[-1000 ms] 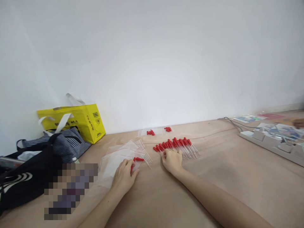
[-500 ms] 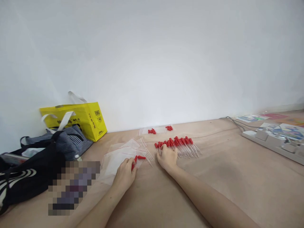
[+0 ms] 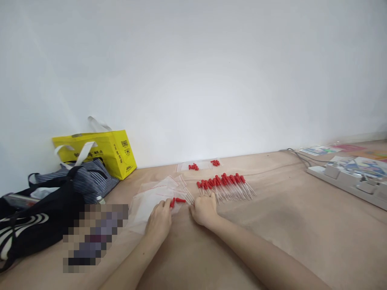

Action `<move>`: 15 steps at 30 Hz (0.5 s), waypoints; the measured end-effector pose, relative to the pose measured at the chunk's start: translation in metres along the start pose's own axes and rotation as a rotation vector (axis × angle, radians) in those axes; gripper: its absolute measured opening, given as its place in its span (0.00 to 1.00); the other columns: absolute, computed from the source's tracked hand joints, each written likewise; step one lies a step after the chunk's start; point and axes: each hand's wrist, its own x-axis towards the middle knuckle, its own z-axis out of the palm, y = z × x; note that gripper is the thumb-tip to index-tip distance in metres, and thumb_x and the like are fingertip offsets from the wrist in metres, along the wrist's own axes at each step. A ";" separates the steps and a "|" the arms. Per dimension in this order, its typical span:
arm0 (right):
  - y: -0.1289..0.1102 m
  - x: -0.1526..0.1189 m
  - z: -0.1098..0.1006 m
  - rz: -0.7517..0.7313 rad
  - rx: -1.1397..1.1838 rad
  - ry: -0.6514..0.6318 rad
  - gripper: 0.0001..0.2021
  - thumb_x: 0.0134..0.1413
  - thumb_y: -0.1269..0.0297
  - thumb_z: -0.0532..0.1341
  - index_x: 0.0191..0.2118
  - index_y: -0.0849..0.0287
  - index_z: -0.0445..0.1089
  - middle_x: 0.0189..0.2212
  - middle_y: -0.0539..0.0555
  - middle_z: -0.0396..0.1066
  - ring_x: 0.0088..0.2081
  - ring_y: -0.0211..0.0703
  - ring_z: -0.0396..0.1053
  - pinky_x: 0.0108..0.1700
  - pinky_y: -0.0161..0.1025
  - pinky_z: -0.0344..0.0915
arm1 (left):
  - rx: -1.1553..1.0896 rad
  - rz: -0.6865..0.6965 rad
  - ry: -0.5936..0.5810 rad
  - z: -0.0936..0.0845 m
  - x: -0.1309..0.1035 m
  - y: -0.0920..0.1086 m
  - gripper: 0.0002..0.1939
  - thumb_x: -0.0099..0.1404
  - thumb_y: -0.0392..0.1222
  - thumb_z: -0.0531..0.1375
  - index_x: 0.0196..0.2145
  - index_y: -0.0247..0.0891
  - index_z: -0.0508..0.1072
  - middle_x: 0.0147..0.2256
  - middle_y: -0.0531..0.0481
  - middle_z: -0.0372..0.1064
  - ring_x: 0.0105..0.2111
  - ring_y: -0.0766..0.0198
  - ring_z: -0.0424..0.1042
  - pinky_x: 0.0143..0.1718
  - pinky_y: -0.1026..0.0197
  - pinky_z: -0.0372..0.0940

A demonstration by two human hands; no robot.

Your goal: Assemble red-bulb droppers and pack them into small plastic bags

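My left hand (image 3: 159, 219) rests on clear zip bags (image 3: 151, 202), its fingers bent over a red rubber bulb (image 3: 172, 202) that they partly hide. Another red bulb (image 3: 180, 200) lies just beyond the fingertips. My right hand (image 3: 204, 210) is closed, thumb and forefinger at the lower ends of loose thin clear tubes (image 3: 188, 196); the exact grip is partly hidden. Beyond its knuckles lies a row of droppers (image 3: 231, 187), red bulbs away from me and clear tubes towards me.
Against the wall lies a bag with red bulbs and tubes (image 3: 204, 165). At left are a yellow bag (image 3: 121, 155), a striped bag (image 3: 99, 181) and a black bag (image 3: 57, 213). A white power strip (image 3: 347, 185) with cables and printed sheets (image 3: 320, 150) are at right.
My right hand has left the red bulbs at the row's left end and come down and left to the loose tubes. My left hand has shifted slightly, covering more of the red bulb.
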 end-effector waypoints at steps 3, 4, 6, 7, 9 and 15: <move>0.003 -0.006 -0.006 -0.014 -0.047 -0.068 0.13 0.51 0.67 0.51 0.31 0.64 0.72 0.34 0.63 0.71 0.37 0.50 0.67 0.43 0.47 0.49 | -0.070 0.087 0.080 0.009 0.001 -0.002 0.14 0.61 0.29 0.47 0.42 0.33 0.66 0.34 0.44 0.67 0.36 0.58 0.67 0.37 0.59 0.61; 0.006 -0.010 -0.009 -0.013 -0.056 -0.086 0.13 0.51 0.68 0.51 0.32 0.64 0.72 0.33 0.64 0.71 0.37 0.51 0.67 0.43 0.47 0.49 | -0.118 0.137 0.112 0.013 0.001 -0.002 0.13 0.61 0.30 0.48 0.41 0.34 0.67 0.34 0.45 0.66 0.35 0.58 0.67 0.37 0.59 0.62; 0.016 -0.021 -0.016 -0.016 -0.077 -0.112 0.12 0.51 0.69 0.51 0.32 0.66 0.72 0.33 0.65 0.71 0.37 0.52 0.66 0.43 0.47 0.49 | -0.222 0.235 0.162 0.020 0.000 0.000 0.12 0.60 0.31 0.48 0.36 0.36 0.70 0.31 0.47 0.65 0.33 0.60 0.67 0.35 0.60 0.63; 0.023 -0.028 -0.019 -0.020 -0.089 -0.129 0.12 0.51 0.68 0.52 0.32 0.66 0.71 0.33 0.66 0.71 0.37 0.52 0.66 0.43 0.47 0.49 | -0.268 0.271 0.172 0.022 -0.001 0.002 0.12 0.60 0.31 0.48 0.33 0.37 0.71 0.30 0.48 0.64 0.31 0.61 0.67 0.33 0.60 0.64; 0.039 -0.043 -0.027 -0.044 -0.104 -0.158 0.12 0.51 0.66 0.52 0.30 0.66 0.71 0.32 0.65 0.71 0.37 0.52 0.66 0.42 0.46 0.50 | -0.339 0.319 0.183 0.025 -0.005 0.010 0.12 0.60 0.32 0.48 0.27 0.37 0.71 0.29 0.48 0.63 0.30 0.61 0.66 0.33 0.60 0.64; 0.075 -0.062 -0.034 -0.070 0.180 -0.095 0.12 0.44 0.56 0.59 0.31 0.60 0.67 0.33 0.57 0.69 0.37 0.46 0.63 0.37 0.39 0.52 | -0.439 0.385 0.107 0.017 -0.019 0.035 0.10 0.60 0.33 0.49 0.28 0.38 0.69 0.32 0.47 0.64 0.33 0.60 0.66 0.35 0.58 0.63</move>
